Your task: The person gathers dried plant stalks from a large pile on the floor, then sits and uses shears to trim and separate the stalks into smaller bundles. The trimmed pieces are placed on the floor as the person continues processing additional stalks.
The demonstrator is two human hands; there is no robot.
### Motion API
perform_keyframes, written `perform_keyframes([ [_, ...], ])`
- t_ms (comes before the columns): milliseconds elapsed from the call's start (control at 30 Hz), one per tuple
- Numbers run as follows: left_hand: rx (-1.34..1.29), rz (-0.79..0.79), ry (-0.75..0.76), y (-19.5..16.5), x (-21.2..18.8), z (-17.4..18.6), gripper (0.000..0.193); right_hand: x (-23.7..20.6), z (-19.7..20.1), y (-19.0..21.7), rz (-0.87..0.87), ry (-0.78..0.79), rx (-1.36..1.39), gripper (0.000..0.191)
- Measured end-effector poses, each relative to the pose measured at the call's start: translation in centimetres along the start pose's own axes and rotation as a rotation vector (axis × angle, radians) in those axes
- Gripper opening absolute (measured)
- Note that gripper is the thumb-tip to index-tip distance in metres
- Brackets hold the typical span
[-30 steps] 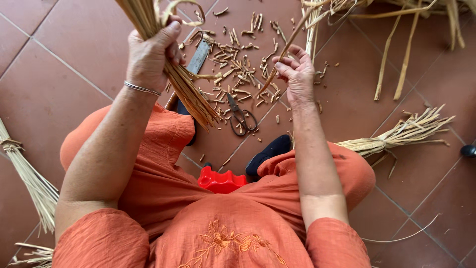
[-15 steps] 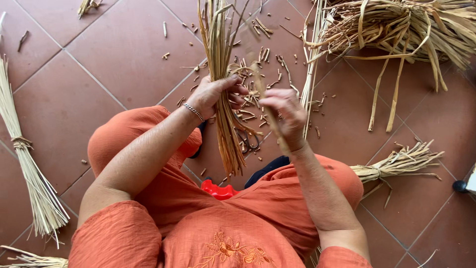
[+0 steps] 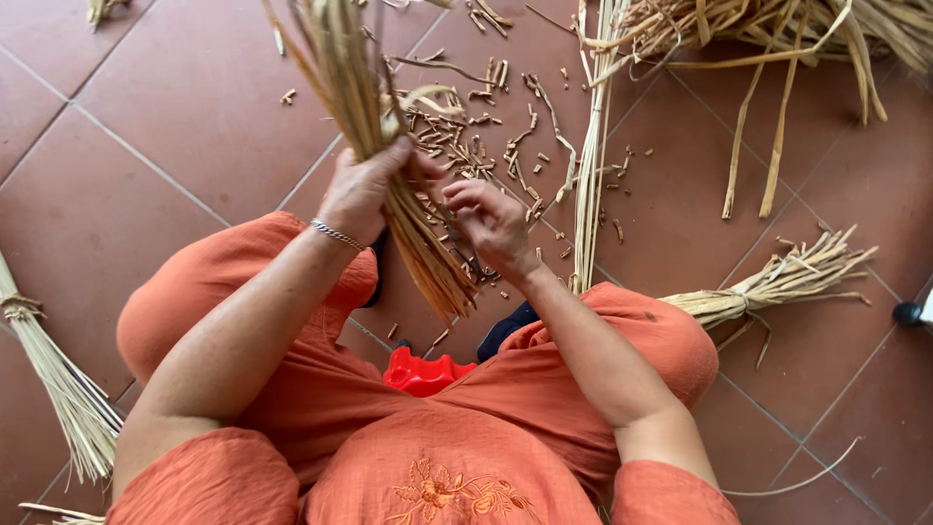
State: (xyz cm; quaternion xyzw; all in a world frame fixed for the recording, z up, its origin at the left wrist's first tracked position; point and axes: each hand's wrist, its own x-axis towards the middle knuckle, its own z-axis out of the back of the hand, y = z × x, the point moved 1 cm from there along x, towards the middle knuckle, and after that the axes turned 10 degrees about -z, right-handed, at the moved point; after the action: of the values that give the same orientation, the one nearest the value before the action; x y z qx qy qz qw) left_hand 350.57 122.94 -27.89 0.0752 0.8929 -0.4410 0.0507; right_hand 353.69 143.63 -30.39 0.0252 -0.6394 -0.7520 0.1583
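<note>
- Far left, a tied straw bundle lies on the tile floor, well apart from my work.
- My left hand is clenched around the straw sheaf; it stands tilted above my lap, cut ends down toward my knees. Best, I judge, to keep that fist firm near the middle so the stalks don't fan.
- My right hand sits just beside the sheaf, fingers curled and pinching at its stalks; whether one is truly caught between them, I cannot tell. Pick lightly, one stalk at a time.
- Straw trimmings litter the floor beyond my hands.
- Right of them, long loose stalks, then another tied bundle by my right knee.
</note>
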Motion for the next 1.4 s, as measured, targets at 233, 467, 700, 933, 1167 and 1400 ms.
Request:
perform_keyframes([
  [233,0.105,0.001,-0.214,-1.6,0.8,1.6,0.019,3.3,6.6,-10.3,-0.759,-0.370,-0.613,0.037],
  [467,0.137,0.037,-0.189,-2.2,1.7,0.9,0.019,2.9,9.9,-14.5,-1.084,-0.346,-0.531,0.039],
  [700,0.148,0.011,-0.252,-1.3,3.1,1.5,0.018,7.5,8.5,-9.4,-0.752,-0.303,0.492,0.019],
  [933,0.179,0.042,-0.135,-0.5,2.8,0.5,0.020,8.8,5.5,0.5,-0.614,-0.100,0.750,0.022],
  [1167,0.096,0.022,0.127,1.9,0.8,-2.4,0.027,5.7,3.0,4.0,-0.497,-0.064,0.670,0.017],
  [1400,0.136,0.092,0.103,2.7,0.1,-3.2,0.029,4.4,1.4,3.4,-0.193,-0.163,0.093,0.010],
])
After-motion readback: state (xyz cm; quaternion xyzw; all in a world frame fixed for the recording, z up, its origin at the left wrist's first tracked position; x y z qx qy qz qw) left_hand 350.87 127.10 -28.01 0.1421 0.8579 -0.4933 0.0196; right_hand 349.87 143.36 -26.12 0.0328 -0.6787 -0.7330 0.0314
